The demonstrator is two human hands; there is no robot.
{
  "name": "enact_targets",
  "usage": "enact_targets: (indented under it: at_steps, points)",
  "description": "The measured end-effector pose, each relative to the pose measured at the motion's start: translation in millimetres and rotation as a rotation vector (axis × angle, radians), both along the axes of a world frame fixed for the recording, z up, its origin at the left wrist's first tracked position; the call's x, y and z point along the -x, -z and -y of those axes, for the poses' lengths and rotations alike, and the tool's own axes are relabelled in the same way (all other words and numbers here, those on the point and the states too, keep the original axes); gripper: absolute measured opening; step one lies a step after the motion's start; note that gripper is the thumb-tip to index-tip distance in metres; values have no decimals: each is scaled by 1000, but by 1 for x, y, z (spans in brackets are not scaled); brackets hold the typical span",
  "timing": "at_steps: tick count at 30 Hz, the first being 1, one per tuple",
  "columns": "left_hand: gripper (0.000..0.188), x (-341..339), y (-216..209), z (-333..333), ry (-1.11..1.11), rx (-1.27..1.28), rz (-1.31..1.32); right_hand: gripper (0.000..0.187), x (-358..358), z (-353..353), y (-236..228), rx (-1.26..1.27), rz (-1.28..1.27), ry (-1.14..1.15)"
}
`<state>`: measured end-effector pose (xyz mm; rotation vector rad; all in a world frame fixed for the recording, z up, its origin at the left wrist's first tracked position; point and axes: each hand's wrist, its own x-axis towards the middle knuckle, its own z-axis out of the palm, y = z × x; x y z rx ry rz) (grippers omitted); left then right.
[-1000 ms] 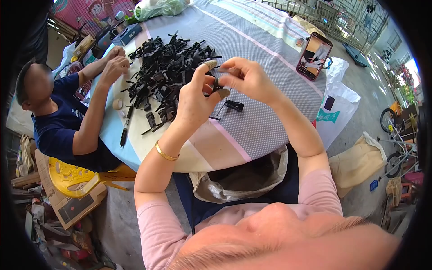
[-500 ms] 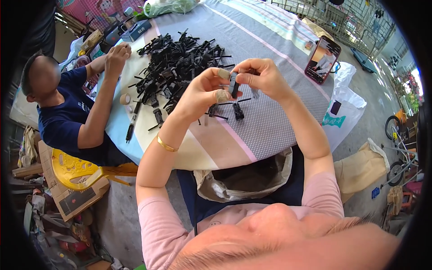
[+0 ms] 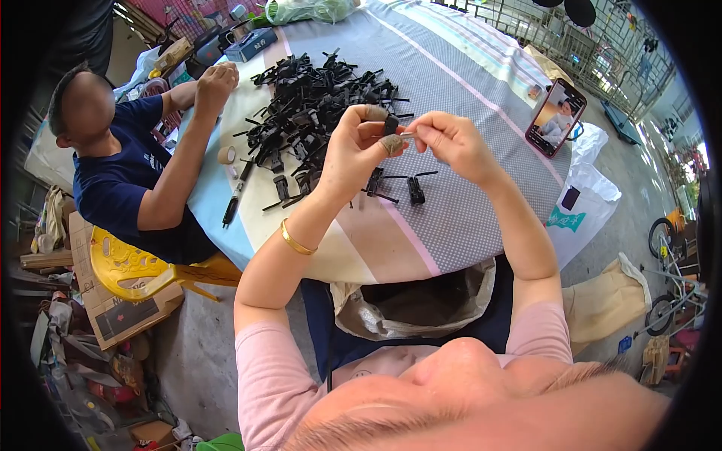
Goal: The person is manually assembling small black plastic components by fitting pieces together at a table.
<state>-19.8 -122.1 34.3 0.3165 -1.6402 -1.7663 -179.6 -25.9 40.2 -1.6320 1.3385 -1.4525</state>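
Observation:
My left hand (image 3: 353, 154), with tape around its thumb and a finger, pinches a small black plastic piece (image 3: 391, 125) above the table. Close beside it, my right hand (image 3: 453, 144) has thumb and forefinger pressed together on a thin pale, shiny piece (image 3: 408, 135) that reaches to the left thumb; its kind is too small to tell. A big heap of similar black plastic pieces (image 3: 316, 105) with thin arms lies beyond my left hand. Below my hands, one loose black piece (image 3: 416, 191) rests on the cloth.
A patterned cloth covers the round table (image 3: 481, 203). A phone (image 3: 555, 119) stands at the right edge, near a white plastic bag (image 3: 583, 203). At left sit a tape roll (image 3: 226, 155) and a pen (image 3: 232, 207). A co-worker (image 3: 128, 177) sits there. An open sack (image 3: 481, 293) is at my lap.
My right hand has drawn slightly right from the black piece, and the thin pale piece now shows between its fingertips. The left hand keeps its hold. The whole view has shifted slightly.

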Motion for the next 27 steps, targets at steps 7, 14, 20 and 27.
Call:
enact_targets:
  at_steps: [7,14,20,27]
  points:
    - [34,3,9,-6,-123,186,72,14,-10,3,2,65,-76,72]
    - [28,3,18,-9,-206,264,37,16,-14,3,5,67,-20,84]
    - [15,0,13,-15,-378,644,33,17,-14,-4,0,-236,166,32]
    - [22,-2,-11,-20,-275,554,239,22,22,-2,-13,-180,-404,-86]
